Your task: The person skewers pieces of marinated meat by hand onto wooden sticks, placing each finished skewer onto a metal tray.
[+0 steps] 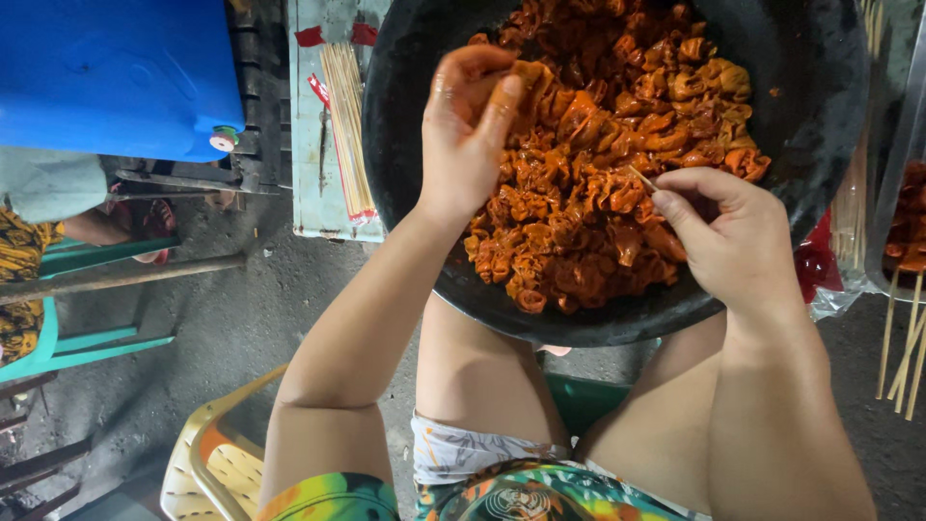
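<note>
A big black basin (405, 145) rests on my knees, heaped with orange-red marinated meat pieces (608, 145). My left hand (468, 130) is over the basin's left side, its fingertips pinched on one meat piece at the pile's edge. My right hand (728, 236) hovers over the basin's lower right and pinches a thin bamboo skewer (642, 178), whose tip points up-left into the pile.
A bundle of bamboo skewers (347, 125) lies on a pale board (309, 183) left of the basin. A blue container (116, 72) sits at top left. Loaded skewers in a tray (907, 241) stand at the right edge. Another person's leg (106, 227), a teal stool (87, 338) and a yellow chair (207, 463) are at left.
</note>
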